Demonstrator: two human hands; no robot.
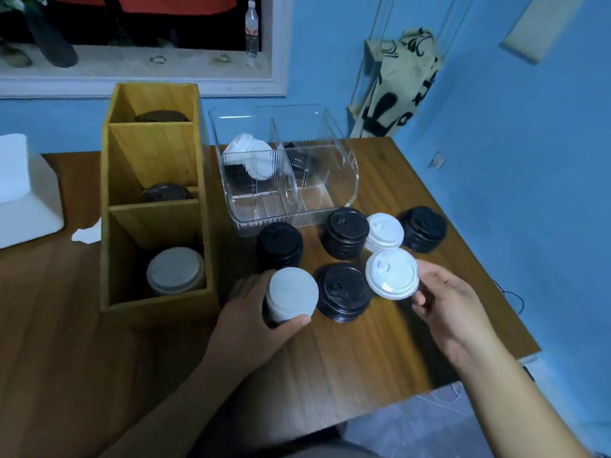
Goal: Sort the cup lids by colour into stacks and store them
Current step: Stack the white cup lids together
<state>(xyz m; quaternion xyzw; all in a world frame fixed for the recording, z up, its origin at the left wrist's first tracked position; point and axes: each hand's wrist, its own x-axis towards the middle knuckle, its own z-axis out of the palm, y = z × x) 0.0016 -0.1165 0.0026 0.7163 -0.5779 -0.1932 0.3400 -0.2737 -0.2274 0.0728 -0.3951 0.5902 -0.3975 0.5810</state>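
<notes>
Gripping a short stack of round cup lids (290,298), pale grey on top, your left hand (251,314) curls around its side, likely steadying it to receive more. Your right hand (446,302) pinches one white plastic lid (391,272) by its rim, just beside black lid stacks (344,292) on the brown wooden table (363,358).

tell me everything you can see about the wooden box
The wooden box is made of light, yellowish wood and is open on top. Two wooden dividers split it into three compartments in a row running away from the camera. It stands upright on the table, just left of the clear bin; whether they touch cannot be told. The far compartment holds dark lids, the middle one a dark lid, and the near one a stack of white lids.
</notes>
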